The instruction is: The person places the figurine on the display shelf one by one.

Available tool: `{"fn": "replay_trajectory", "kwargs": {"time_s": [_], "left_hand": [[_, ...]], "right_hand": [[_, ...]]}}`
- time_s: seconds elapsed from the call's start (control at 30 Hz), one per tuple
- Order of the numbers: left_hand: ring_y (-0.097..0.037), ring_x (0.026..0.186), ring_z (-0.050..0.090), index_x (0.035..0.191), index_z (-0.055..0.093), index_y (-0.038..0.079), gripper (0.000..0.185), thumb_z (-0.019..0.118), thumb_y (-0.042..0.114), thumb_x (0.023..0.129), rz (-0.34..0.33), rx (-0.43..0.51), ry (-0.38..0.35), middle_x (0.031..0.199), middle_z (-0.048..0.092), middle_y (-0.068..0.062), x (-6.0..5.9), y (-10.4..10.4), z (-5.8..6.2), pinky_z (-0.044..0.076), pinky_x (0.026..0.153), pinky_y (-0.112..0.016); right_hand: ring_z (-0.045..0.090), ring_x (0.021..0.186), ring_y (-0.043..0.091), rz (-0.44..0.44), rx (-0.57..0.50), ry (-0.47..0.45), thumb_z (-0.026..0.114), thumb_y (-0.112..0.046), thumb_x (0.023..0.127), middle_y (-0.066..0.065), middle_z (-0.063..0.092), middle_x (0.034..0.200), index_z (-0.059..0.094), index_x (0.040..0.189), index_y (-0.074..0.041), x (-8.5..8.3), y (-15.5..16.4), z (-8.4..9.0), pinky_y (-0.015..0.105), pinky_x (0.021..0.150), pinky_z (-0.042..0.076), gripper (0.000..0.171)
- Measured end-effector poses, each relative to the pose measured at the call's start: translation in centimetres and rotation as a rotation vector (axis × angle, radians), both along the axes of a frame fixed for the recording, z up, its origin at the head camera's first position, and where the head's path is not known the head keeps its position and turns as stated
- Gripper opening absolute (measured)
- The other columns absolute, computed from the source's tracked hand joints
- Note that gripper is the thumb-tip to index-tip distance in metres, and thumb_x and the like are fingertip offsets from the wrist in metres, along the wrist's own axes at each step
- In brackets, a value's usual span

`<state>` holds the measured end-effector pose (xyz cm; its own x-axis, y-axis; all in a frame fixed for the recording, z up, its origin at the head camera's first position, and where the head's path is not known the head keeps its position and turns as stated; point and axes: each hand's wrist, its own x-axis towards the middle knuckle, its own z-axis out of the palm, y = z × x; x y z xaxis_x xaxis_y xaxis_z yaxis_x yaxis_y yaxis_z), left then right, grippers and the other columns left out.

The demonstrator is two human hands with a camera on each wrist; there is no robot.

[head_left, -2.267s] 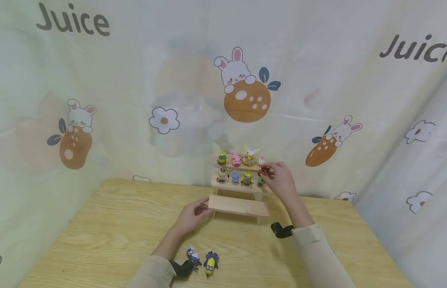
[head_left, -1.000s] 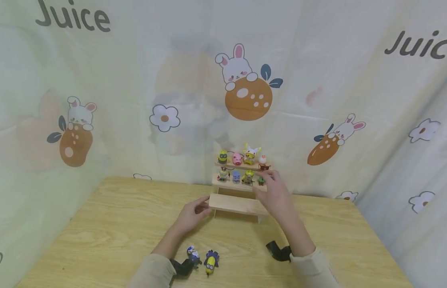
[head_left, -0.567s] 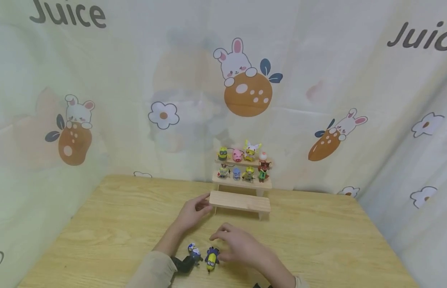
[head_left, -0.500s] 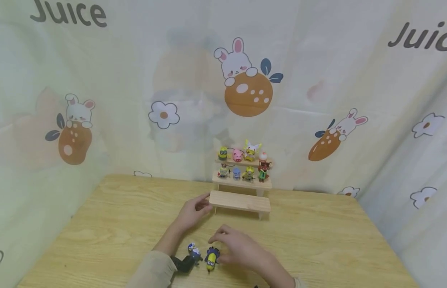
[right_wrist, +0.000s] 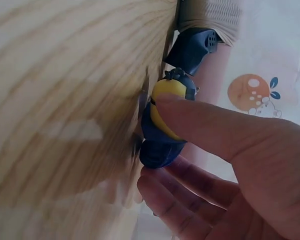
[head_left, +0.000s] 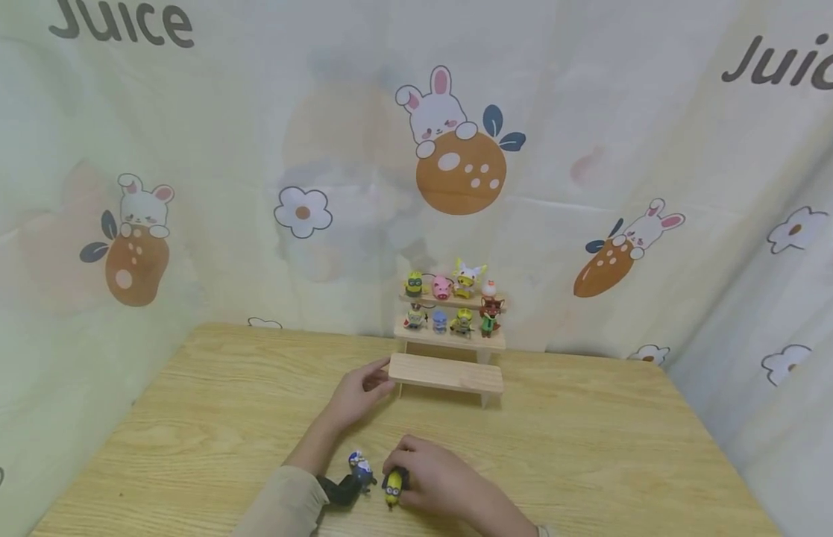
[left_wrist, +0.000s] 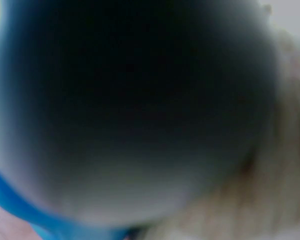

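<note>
My right hand (head_left: pixel 399 477) lies low on the wooden table (head_left: pixel 188 418) and pinches a small yellow figure with blue trousers (head_left: pixel 392 488). In the right wrist view my thumb presses on the yellow figure (right_wrist: pixel 165 107) from above, with my right hand (right_wrist: pixel 155 145) closing its other fingers beneath it. My left hand (head_left: pixel 376 377) grips the left end of the lowest step of a three-tier wooden stand (head_left: pixel 450 374). A blue and white figure (head_left: pixel 359 468) lies just left of the yellow one. The left wrist view is a dark blur.
Several small figures stand on the stand's top shelf (head_left: pixel 450 302) and middle shelf (head_left: pixel 450 339), a red fox figure (head_left: pixel 490 313) at the right end. The lowest step is bare. A cartoon-printed curtain (head_left: pixel 456 149) hangs behind the table.
My right hand left the fox figure on the middle shelf, drew back to the near table edge and closed on the yellow figure. The left hand stayed on the stand.
</note>
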<state>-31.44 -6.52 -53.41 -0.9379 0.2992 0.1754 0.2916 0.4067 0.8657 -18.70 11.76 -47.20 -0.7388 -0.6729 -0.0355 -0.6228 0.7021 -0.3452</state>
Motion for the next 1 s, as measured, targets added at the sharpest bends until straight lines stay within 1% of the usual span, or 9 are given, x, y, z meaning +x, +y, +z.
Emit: {"fn": "replay_trajectory", "kwargs": {"time_s": [0.2, 0.3, 0.4, 0.53, 0.6, 0.73, 0.83, 0.93, 1.0], "left_hand": [[-0.020, 0.103, 0.064, 0.140, 0.048, 0.019, 0.055, 0.064, 0.035, 0.090, 0.006, -0.001, -0.013, 0.114, 0.067, -0.006, -0.1, 0.0, -0.2, 0.051, 0.093, -0.038], [-0.020, 0.104, 0.063, 0.140, 0.048, 0.019, 0.055, 0.064, 0.035, 0.090, 0.005, -0.004, -0.008, 0.114, 0.067, -0.005, -0.1, 0.1, -0.2, 0.050, 0.094, -0.038], [-0.020, 0.104, 0.063, 0.140, 0.048, 0.018, 0.054, 0.063, 0.036, 0.091, 0.004, -0.009, 0.002, 0.114, 0.067, -0.005, 0.0, 0.1, -0.2, 0.051, 0.094, -0.039], [-0.020, 0.103, 0.063, 0.140, 0.048, 0.018, 0.055, 0.063, 0.036, 0.090, 0.009, -0.001, 0.003, 0.113, 0.067, -0.005, 0.1, 0.1, -0.1, 0.051, 0.093, -0.039], [-0.020, 0.102, 0.063, 0.139, 0.048, 0.018, 0.055, 0.064, 0.036, 0.090, 0.010, 0.006, 0.002, 0.113, 0.067, -0.005, 0.1, 0.1, -0.1, 0.051, 0.093, -0.039], [-0.020, 0.102, 0.064, 0.139, 0.048, 0.016, 0.056, 0.064, 0.036, 0.090, 0.007, 0.007, 0.014, 0.113, 0.067, -0.006, 0.0, 0.1, -0.1, 0.051, 0.092, -0.038], [-0.018, 0.101, 0.064, 0.139, 0.048, 0.018, 0.056, 0.065, 0.035, 0.089, 0.011, 0.007, 0.007, 0.113, 0.067, -0.005, -0.2, 0.1, -0.2, 0.051, 0.093, -0.037], [-0.017, 0.101, 0.063, 0.140, 0.048, 0.020, 0.057, 0.066, 0.035, 0.088, 0.020, 0.002, -0.004, 0.113, 0.068, -0.004, -0.3, 0.1, -0.2, 0.051, 0.094, -0.037], [-0.018, 0.100, 0.064, 0.140, 0.048, 0.019, 0.057, 0.066, 0.034, 0.088, 0.019, -0.004, 0.002, 0.112, 0.068, -0.004, -0.3, 0.2, -0.2, 0.051, 0.093, -0.037]], "right_hand": [[0.045, 0.074, -0.005, -0.001, -0.012, 0.008, 0.078, -0.025, 0.076, -0.014, 0.053, 0.093, 0.066, 0.099, -0.023, 0.2, -0.1, -0.2, 0.012, 0.067, 0.044, 0.026], [0.044, 0.071, -0.005, -0.011, 0.004, 0.001, 0.079, -0.028, 0.076, -0.015, 0.052, 0.092, 0.065, 0.096, -0.024, 0.3, -0.1, -0.2, 0.011, 0.065, 0.043, 0.026], [0.045, 0.072, -0.005, -0.030, 0.029, 0.001, 0.079, -0.028, 0.075, -0.015, 0.052, 0.092, 0.064, 0.095, -0.024, 0.3, 0.0, -0.1, 0.011, 0.066, 0.044, 0.025], [0.047, 0.075, -0.004, -0.072, 0.049, -0.019, 0.079, -0.026, 0.075, -0.015, 0.052, 0.094, 0.064, 0.095, -0.025, -0.3, 0.7, -0.1, 0.013, 0.066, 0.045, 0.025], [0.048, 0.077, -0.003, -0.093, 0.041, -0.033, 0.079, -0.025, 0.076, -0.014, 0.053, 0.096, 0.064, 0.096, -0.025, -0.8, 1.3, -0.2, 0.015, 0.068, 0.046, 0.025], [0.054, 0.086, 0.001, -0.119, -0.004, -0.046, 0.078, -0.022, 0.077, -0.011, 0.056, 0.103, 0.065, 0.100, -0.023, -2.0, 2.5, -0.2, 0.020, 0.075, 0.050, 0.027], [0.058, 0.092, 0.006, -0.136, -0.066, -0.035, 0.074, -0.015, 0.080, -0.008, 0.058, 0.104, 0.065, 0.102, -0.020, -2.8, 3.6, -0.5, 0.025, 0.080, 0.052, 0.025], [0.061, 0.093, 0.011, -0.163, -0.146, -0.035, 0.071, -0.010, 0.081, -0.005, 0.062, 0.100, 0.065, 0.101, -0.016, -3.7, 4.5, -0.9, 0.025, 0.079, 0.053, 0.021], [0.062, 0.090, 0.013, -0.180, -0.190, -0.037, 0.070, -0.007, 0.081, -0.003, 0.063, 0.097, 0.065, 0.098, -0.014, -4.1, 5.1, -1.1, 0.023, 0.075, 0.052, 0.019]]}}
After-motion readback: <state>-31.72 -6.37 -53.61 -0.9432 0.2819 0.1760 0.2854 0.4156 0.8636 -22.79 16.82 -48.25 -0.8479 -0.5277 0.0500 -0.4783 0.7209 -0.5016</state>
